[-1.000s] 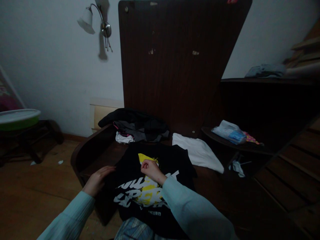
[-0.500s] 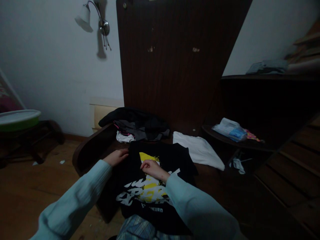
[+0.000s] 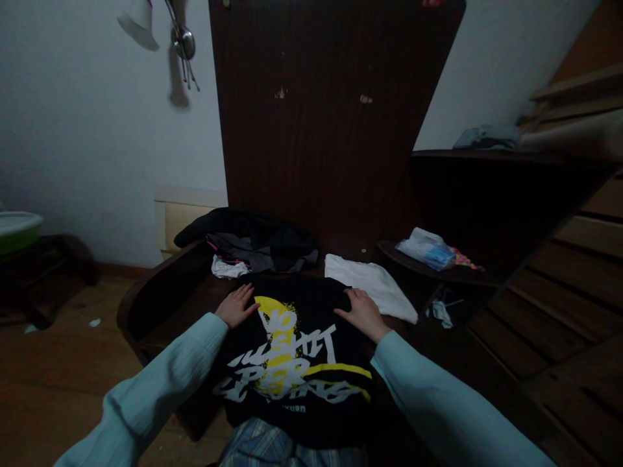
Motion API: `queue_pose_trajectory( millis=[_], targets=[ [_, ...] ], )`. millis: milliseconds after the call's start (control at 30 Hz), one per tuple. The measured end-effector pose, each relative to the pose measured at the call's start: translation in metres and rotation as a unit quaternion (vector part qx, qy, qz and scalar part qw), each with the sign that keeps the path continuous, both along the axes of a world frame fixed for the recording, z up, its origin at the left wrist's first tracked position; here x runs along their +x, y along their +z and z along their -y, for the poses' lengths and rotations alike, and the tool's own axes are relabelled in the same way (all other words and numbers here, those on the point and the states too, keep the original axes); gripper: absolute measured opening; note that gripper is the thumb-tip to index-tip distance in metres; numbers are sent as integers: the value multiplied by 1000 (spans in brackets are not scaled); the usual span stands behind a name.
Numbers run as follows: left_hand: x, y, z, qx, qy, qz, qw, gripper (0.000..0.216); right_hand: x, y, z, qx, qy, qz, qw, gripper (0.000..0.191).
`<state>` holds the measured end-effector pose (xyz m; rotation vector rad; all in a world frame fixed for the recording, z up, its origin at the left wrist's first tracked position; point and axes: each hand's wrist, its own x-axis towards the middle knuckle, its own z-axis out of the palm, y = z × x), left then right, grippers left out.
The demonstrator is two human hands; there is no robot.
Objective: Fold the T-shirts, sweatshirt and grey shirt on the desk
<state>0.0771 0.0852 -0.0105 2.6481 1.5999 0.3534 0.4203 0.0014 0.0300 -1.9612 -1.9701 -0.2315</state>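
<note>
Black shirt (image 3: 314, 305) lies beside white cloth (image 3: 374, 285), dark clothes (image 3: 257, 230).

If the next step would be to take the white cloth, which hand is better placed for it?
Probably the right hand: it is at the right edge of the black shirt, close beside the white cloth. The left hand is across the shirt, farther away.

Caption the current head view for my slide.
Left hand and right hand at opposite sides of a printed black garment.
</note>
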Motion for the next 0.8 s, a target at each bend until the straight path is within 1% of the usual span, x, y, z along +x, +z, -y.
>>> queue_pose_trajectory(
  millis=[100, 133, 200, 300, 400, 467, 533, 600, 633, 667, 700, 733, 800],
  targets=[
    [-1, 0, 1, 5, 0, 2, 1000, 62, -14, -7, 0, -12, -33, 70, 997, 27],
    [-1, -1, 1, 9, -1, 4, 1000, 61, -17, -7, -1, -17, -43, 78, 996, 23],
    [-2, -3, 0, 14, -2, 9, 1000, 60, -18, -4, -4, -28, -63, 70, 995, 22],
    [-3, -6, -1, 17, 1, 11, 1000, 60, -9, 7, -11, -35, -94, 5, 995, 27],
    [-3, -7, -1, 18, 2, 16, 1000, 60, -3, 20, -15, -10, -102, -113, 988, 31],
    [-3, -6, -2, 18, 1, 20, 1000, 59, -8, 27, -15, 13, -70, -203, 977, 34],
    [-3, -6, -2, 16, 1, 22, 1000, 59, -20, 28, -12, 10, 14, -288, 957, 35],
    [-3, -5, -2, 14, 0, 20, 1000, 59, -35, 25, -5, -40, 123, -343, 930, 34],
    [-3, -5, -2, 14, 0, 18, 1000, 59, -42, 21, -1, -71, 170, -353, 917, 34],
    [-3, -5, -1, 13, 0, 15, 1000, 60, -46, 17, 3, -93, 201, -353, 909, 35],
    [-2, -5, -1, 12, 1, 11, 1000, 60, -48, 13, 8, -104, 215, -346, 907, 38],
    [-2, -4, 0, 10, 3, 5, 1000, 61, -48, 10, 12, -100, 215, -337, 911, 40],
    [0, -2, 3, 0, 11, -8, 1000, 61, -41, 4, 22, -65, 193, -313, 928, 37]
  ],
)
